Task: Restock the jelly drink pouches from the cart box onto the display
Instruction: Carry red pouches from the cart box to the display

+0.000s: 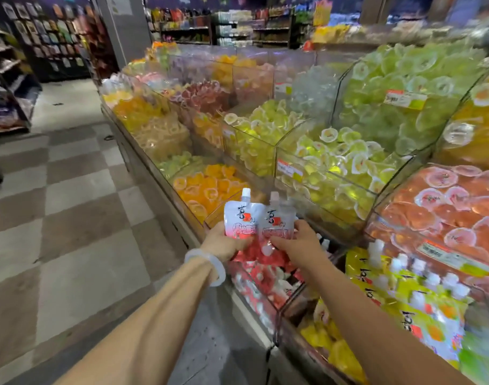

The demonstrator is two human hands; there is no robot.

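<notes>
Left grip: my left hand (223, 243) was clamped on the lower left corner of a red-and-white jelly drink pouch (242, 218), thumb across its front and fingers curled behind it.
Right grip: my right hand (298, 243) pinched the lower edge of a second pouch (279, 222) of the same print, fingers closed on it.
Pouches in hand: I saw both standing upright with white spout caps at the top, side by side and overlapping slightly along their inner edges.
Where they were: I held them above the front left compartment of the clear display (279, 320), at its aisle-side edge.
Red compartment: red-and-white pouches (265, 276) lay piled in it directly below my hands, some with caps pointing up.
Yellow compartment: just to the right, past a clear divider, yellow pouches (404, 295) with white caps filled the next front bin.
Upper bins: I saw orange jelly cups (207, 187) in the bin behind my left hand, yellow-green cups (335, 159) behind the right one, and pink-orange cups (443, 207) at the right edge.
Wrist: a pale bangle (208, 266) sat on my left wrist, touching the cuff end of the forearm.
Floor: a checkered tile floor (71, 204) ran along the left side of the display.
Cart box: I could not see it from this view.
</notes>
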